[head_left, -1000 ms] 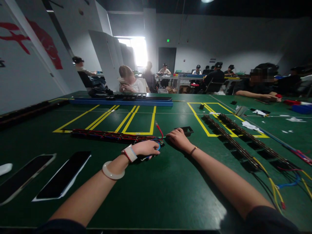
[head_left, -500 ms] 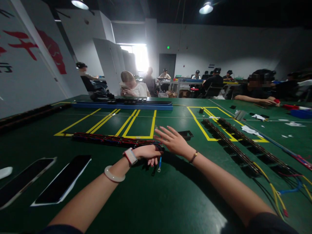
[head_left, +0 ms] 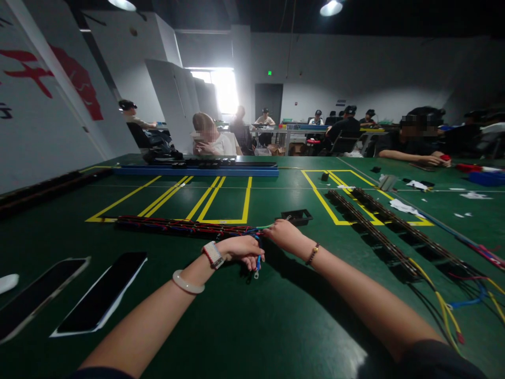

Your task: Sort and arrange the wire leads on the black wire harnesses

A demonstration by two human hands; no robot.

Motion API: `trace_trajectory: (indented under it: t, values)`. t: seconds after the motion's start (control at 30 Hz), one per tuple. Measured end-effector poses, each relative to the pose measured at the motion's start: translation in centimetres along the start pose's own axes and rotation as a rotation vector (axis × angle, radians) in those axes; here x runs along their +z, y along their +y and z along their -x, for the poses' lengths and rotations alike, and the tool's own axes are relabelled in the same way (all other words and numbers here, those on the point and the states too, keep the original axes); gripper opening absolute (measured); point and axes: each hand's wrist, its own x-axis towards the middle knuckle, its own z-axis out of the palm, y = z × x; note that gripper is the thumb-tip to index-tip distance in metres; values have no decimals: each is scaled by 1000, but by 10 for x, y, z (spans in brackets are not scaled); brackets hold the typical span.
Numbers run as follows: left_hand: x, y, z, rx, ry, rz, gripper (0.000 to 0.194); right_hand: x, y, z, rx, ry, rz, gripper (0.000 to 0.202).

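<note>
Green covered the tabletop [head_left: 221, 326], and on the pale wall [head_left: 23, 137] behind its left side ran large red brushed writing [head_left: 33, 73] with part of a smaller dark character [head_left: 5, 110] at the picture's edge, both too incomplete for me to read. Next came a white object [head_left: 8, 283], cut off by that edge, then a phone-like slab [head_left: 43, 297] and a dark phone [head_left: 102, 289] on white paper [head_left: 59, 333]. Beyond them, yellow tape [head_left: 118, 201] outlined boxes, with a long blue tray [head_left: 197, 171] behind. Along the tape's near edge lay the wire-laced strip [head_left: 177, 227], its red and blue leads gathered at its right end.

Over that end was my left hand [head_left: 240, 247], palm down, its fingers curled and narrow against a blue wire [head_left: 259, 261] whose ring terminal [head_left: 256, 275] hung below them; how firmly they gripped, I couldn't tell. Just to the right, my right hand [head_left: 286, 233] had its fingertips pinched together on a green wire [head_left: 265, 227] from the strip's end. Behind it sat a black open frame [head_left: 302, 217]. A green lit sign [head_left: 270, 73] glowed on the far wall, too small to read. Farther right, two dark strips [head_left: 374, 231] lay slanted, yellow wires [head_left: 442, 305] trailing from their near ends, and across the table a co-worker [head_left: 418, 137] held something red.
</note>
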Motion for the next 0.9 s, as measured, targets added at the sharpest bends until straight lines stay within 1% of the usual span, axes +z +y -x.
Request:
trace_trajectory:
  t: [0.07,0.17,0.27,0.37,0.47,0.67,0.73,0.9]
  values:
    - [1,1,1,-5,0,33,29,2,6,2,68,-15,-96,29]
    - [3,2,3,-1,1,60,30,8,15,3,116,61,-291,34]
    - [3,3,3,5,-10,93,31,14,21,1,67,140,-444,32]
    - [3,3,2,0,-24,103,31,19,26,-1,18,202,-524,32]
    - [2,3,1,-13,-26,87,29,22,29,-2,40,235,-513,31]
    - [3,2,-2,-29,4,97,27,25,34,1,110,171,-271,23]
    - [5,3,-1,-25,7,111,27,27,37,3,129,160,-250,27]
    - [10,7,2,3,43,133,30,32,43,2,159,111,-296,37]
